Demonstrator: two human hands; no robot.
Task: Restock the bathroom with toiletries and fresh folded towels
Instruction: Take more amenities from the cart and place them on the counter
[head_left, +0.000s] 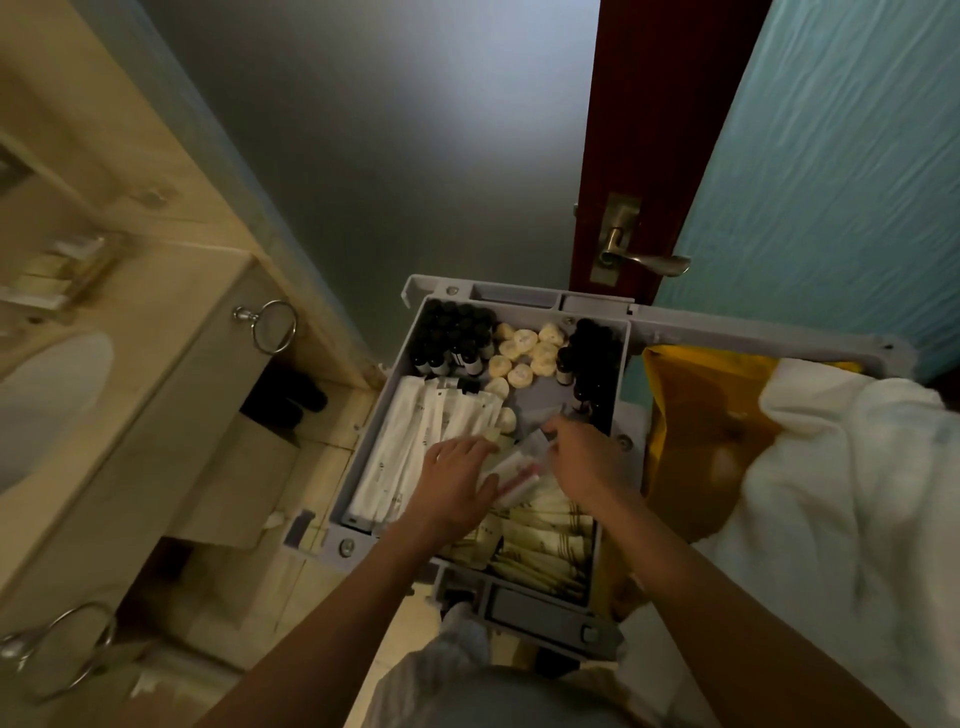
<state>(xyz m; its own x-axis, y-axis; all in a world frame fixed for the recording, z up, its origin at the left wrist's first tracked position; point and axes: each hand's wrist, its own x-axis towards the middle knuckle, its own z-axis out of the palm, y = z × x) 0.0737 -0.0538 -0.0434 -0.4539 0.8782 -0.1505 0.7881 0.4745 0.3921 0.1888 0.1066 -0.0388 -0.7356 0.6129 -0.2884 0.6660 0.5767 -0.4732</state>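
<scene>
A grey cart tray (519, 304) holds toiletries: dark small bottles (457, 338) at the far left and far right, round cream soaps (522, 351) between them, long white sachets (415, 447) on the left, cream packets (545, 540) at the near side. My left hand (452, 486) lies palm down over the tray's middle, fingers around small clear-wrapped packets (511, 470). My right hand (587, 457) pinches the other end of the same packets. White towels (831, 493) are piled on the cart to the right.
A yellow bag (696, 415) hangs beside the tray. The beige vanity (130, 415) with a sink basin (47, 395) and towel rings (275, 327) is on the left. A dark red door with a lever handle (639, 257) stands behind the cart. A small shelf of items (57, 270) sits above the sink.
</scene>
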